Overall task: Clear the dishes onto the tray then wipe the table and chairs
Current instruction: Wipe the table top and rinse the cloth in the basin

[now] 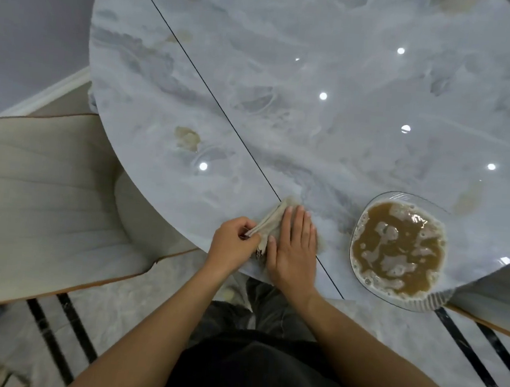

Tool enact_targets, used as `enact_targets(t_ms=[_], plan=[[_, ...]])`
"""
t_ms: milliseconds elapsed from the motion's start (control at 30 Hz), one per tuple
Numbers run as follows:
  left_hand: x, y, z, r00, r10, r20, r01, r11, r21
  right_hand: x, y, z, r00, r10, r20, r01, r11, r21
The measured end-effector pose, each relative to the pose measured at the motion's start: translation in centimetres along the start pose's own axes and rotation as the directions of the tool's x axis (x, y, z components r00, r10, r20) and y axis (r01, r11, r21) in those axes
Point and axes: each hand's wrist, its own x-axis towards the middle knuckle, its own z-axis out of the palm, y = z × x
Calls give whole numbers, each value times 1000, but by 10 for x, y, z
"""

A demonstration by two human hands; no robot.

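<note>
Head view looks straight down on a round marble surface (334, 86) with a thin dark seam running across it. At the near edge lies a beige cloth (271, 222), partly folded, right on the seam. The right hand (293, 249) lies flat on top of the cloth, its fingers (299, 220) extended and close together, pressing the cloth down; cloth shows beyond the fingertips and at the hand's right side. The left hand (232, 242) sits just beside it at the table edge, thumb and fingers pinched on a folded flap of the cloth lifted off the surface. To the right, near the edge and apart from the hands, stands a clear glass bowl (396, 250) holding brown foamy liquid. A cream chair (46, 199) stands at the left.
</note>
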Motion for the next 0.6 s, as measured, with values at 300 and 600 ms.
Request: enact_targets(t_ms=[300,600], plan=[[16,-15,-30,998,59,32,-60,998,24,21,-19,10,998,-61,7,61,998,-19],[16,-44,-69,993,117,-7,-114,978,173,20,-30,16,995,-103,-13,101,989,-112]])
